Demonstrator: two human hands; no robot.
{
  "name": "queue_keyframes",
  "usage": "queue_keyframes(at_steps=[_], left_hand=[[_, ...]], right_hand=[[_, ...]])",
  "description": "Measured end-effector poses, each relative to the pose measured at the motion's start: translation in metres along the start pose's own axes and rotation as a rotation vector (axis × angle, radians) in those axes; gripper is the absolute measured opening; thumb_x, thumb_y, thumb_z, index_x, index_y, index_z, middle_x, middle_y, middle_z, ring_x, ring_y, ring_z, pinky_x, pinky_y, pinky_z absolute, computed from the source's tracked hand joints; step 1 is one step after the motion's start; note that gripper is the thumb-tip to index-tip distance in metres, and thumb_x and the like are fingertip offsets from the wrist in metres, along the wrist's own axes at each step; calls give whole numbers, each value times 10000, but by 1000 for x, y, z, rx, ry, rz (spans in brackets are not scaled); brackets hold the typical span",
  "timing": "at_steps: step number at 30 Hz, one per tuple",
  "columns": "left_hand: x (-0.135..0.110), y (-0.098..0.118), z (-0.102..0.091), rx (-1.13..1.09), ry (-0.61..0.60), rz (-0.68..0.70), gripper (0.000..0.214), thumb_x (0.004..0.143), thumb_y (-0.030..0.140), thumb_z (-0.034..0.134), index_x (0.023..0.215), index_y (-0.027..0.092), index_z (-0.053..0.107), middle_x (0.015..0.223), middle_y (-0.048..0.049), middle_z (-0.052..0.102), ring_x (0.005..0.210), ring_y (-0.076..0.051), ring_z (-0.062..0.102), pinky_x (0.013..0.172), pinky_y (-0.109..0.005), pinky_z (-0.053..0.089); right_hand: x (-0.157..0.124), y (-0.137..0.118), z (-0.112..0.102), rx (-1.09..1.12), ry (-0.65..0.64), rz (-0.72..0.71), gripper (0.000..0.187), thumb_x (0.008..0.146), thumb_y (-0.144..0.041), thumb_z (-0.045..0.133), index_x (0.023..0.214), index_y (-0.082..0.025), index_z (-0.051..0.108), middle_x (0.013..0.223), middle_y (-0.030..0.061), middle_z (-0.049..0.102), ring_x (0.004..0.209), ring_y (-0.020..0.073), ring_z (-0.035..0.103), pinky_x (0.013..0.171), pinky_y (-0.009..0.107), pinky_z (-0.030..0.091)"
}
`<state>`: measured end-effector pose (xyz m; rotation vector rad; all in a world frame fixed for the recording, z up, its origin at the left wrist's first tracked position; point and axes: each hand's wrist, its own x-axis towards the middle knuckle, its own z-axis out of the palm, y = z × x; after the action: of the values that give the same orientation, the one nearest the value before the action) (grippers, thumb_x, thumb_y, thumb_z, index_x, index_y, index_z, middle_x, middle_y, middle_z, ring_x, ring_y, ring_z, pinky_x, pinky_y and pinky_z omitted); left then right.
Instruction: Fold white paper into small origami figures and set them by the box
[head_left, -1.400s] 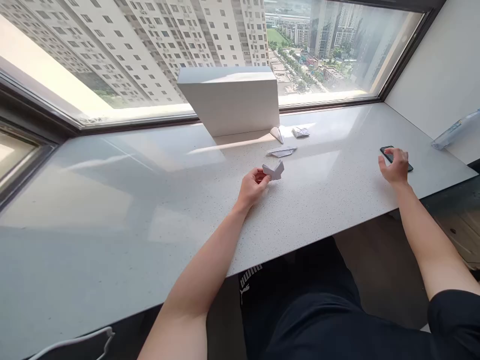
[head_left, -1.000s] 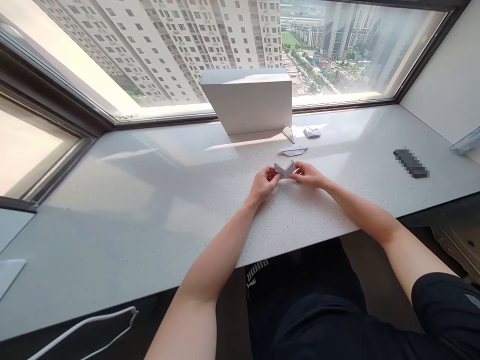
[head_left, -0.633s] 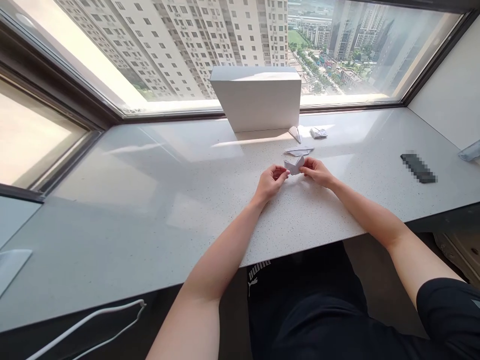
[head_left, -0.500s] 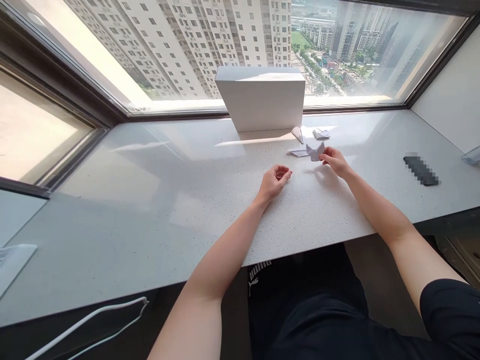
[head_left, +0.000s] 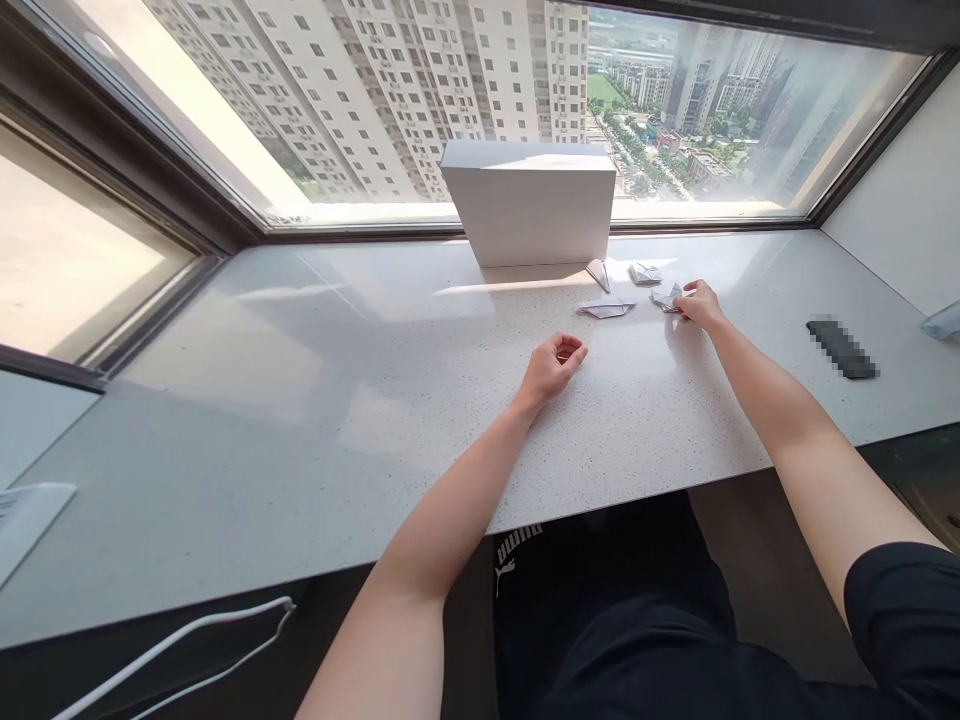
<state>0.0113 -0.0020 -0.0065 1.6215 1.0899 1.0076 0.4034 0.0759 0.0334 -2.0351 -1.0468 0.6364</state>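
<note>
My right hand [head_left: 697,304] reaches far over the speckled white counter [head_left: 375,400] and pinches a small folded paper figure [head_left: 665,297], which rests low on the surface. Close to it lie three other folded paper pieces: one flat [head_left: 606,309], one pointed [head_left: 598,273] and one crumpled-looking [head_left: 645,273]. My left hand [head_left: 553,365] rests on the counter nearer to me, fingers loosely curled, with nothing in it.
A white box [head_left: 529,203] stands against the window behind the paper pieces. A dark phone [head_left: 841,348] lies at the right. A white cable [head_left: 187,640] hangs below the counter's front edge at the left. A clear plastic item [head_left: 943,320] sits at the far right.
My right hand left the phone, joined the left at the folded paper, took it and carried it right and away to the other pieces. My left hand let go and stayed.
</note>
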Motion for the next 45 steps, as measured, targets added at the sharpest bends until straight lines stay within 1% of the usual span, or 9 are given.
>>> queue_keyframes(at_steps=[3, 7, 14, 19, 26, 29, 34, 40, 45], left_hand=[[0, -2, 1, -18, -2, 17, 461, 968, 671, 861, 1103, 239, 774, 1126, -131, 884, 1059, -308, 847, 992, -482, 706], [0, -2, 0, -20, 0, 20, 464, 964, 678, 866, 1091, 239, 783, 1110, -124, 889, 1050, -302, 845, 978, -469, 707], [-3, 3, -2, -30, 5, 10, 504, 954, 708, 888, 1096, 236, 781, 1140, -139, 890, 1088, -320, 854, 995, -489, 716], [-5, 6, -3, -35, 1, -3, 539, 948, 734, 888, 1116, 233, 784, 1169, -145, 892, 1105, -320, 849, 1009, -487, 710], [-4, 7, -4, -29, -6, -7, 508, 953, 714, 894, 1101, 240, 785, 1157, -135, 894, 1095, -318, 846, 1001, -481, 707], [-4, 6, -4, -31, 5, -7, 492, 951, 698, 887, 1099, 239, 789, 1159, -141, 895, 1093, -320, 846, 995, -482, 706], [-4, 5, -4, -15, 9, -5, 460, 959, 675, 879, 1095, 245, 789, 1147, -129, 897, 1084, -311, 845, 1001, -475, 702], [-2, 1, -6, -5, 8, 2, 530, 932, 730, 872, 1107, 237, 785, 1147, -137, 892, 1052, -309, 839, 941, -452, 696], [-2, 2, -7, 8, 4, 9, 537, 939, 741, 878, 1106, 239, 782, 1143, -138, 890, 1047, -308, 834, 929, -446, 699]], right_hand=[[0, 5, 8, -64, 74, -84, 457, 907, -143, 882, 1304, -227, 673, 994, 63, 790, 856, 278, 761, 846, 409, 670], [-3, 12, 22, -182, 193, -246, 351, 948, -213, 810, 1264, -239, 660, 966, 103, 786, 1049, 363, 764, 994, 468, 649], [-13, 17, 40, -345, 202, -287, 52, 1056, -207, 654, 1098, -228, 675, 1139, 215, 755, 1147, 411, 719, 1075, 543, 618], [-16, 21, 47, -358, 212, -284, 105, 1084, -189, 631, 1160, -185, 703, 1256, 253, 712, 1214, 427, 705, 1162, 581, 596], [-12, 27, 48, -299, 235, -349, 172, 1118, -328, 577, 1034, -234, 694, 1073, 191, 661, 1119, 425, 666, 1143, 648, 609], [-14, 27, 50, -306, 230, -357, 178, 1106, -380, 615, 996, -249, 667, 1075, 184, 659, 1119, 418, 658, 1152, 647, 606], [-16, 29, 54, -337, 220, -375, 156, 1025, -354, 743, 1079, -235, 657, 1224, 223, 694, 1217, 422, 637, 1213, 652, 570], [-19, 25, 54, -362, 187, -349, 111, 1061, -277, 682, 1145, -206, 666, 1303, 246, 677, 1271, 419, 635, 1252, 627, 540], [-22, 23, 55, -323, 182, -339, 206, 1055, -288, 698, 1239, -202, 659, 1311, 236, 666, 1299, 432, 636, 1245, 647, 543]])
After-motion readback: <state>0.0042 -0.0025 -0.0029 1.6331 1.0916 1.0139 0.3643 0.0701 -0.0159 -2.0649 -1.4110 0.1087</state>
